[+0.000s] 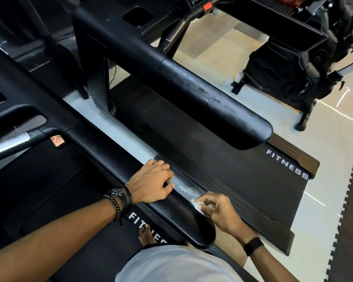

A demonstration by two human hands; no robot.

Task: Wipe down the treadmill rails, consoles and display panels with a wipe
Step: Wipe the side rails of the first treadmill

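On the near treadmill rail (171, 208), my right hand (218, 212) pinches the crumpled white wipe (198, 206) in curled fingers, against the rail's top edge. My left hand (153, 182) rests on the rail just beside it, fingers loosely bent, steadying me. To do this well, I should press flat and sweep long overlapping strokes through the pale smears.
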